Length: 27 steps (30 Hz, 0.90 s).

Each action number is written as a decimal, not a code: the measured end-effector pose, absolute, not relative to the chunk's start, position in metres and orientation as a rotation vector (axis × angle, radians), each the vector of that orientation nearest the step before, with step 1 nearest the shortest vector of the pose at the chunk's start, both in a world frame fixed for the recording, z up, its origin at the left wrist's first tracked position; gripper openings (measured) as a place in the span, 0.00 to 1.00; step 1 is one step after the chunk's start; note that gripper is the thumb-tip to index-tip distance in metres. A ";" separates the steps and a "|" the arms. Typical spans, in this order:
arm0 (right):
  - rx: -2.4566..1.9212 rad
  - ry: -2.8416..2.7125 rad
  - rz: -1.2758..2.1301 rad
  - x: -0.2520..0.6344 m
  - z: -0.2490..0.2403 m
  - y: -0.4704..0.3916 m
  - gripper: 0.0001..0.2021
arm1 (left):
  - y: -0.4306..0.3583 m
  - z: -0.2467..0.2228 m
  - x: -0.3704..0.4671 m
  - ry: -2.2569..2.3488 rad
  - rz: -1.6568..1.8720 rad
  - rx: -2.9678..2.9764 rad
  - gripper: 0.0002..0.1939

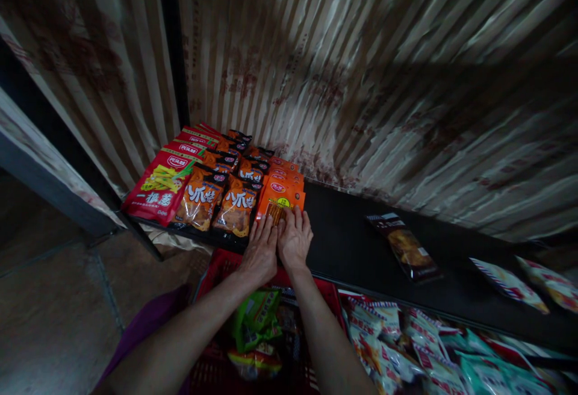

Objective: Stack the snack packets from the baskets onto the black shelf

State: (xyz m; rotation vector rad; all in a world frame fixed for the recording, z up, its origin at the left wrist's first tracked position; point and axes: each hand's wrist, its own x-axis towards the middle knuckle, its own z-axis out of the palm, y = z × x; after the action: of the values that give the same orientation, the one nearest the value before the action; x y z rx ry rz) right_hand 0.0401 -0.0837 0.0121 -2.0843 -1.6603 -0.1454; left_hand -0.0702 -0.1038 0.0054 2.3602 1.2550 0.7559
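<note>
Both of my hands rest on the front orange snack packet [279, 194] of a short row on a black shelf. My left hand [262, 250] lies at its lower left, fingers stretched forward. Beside it, nearly touching, my right hand [294, 237] covers the lower right part, fingers extended. To the left stand rows of brown-orange snack bags with black tops, the nearest snack bag [238, 205] close to my left fingers. Further left is a red snack bag [158, 193] with a yellow-green picture, more of its kind behind it.
Below my forearms is a red basket [221, 262] holding a green packet [257, 317] and others. On the black shelf [343, 226] lie a dark brown packet [406, 244] and white packets [510, 283]. Many bags [428, 341] fill the level below. A pleated curtain [316, 70] hangs behind.
</note>
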 end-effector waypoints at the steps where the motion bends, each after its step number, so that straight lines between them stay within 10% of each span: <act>1: -2.073 -1.697 -0.165 0.041 0.013 -0.083 0.22 | -0.104 0.003 -0.070 1.249 0.773 2.362 0.34; 27: -1.780 -1.407 -0.117 0.048 0.008 -0.171 0.21 | -0.113 0.000 -0.079 1.144 0.906 2.465 0.24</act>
State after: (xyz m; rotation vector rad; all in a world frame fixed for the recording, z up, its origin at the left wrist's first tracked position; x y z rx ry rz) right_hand 0.0480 -0.1707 0.0084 -1.7795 -1.4072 -0.1167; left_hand -0.0790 -0.1128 0.0000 2.4645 1.1441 0.9058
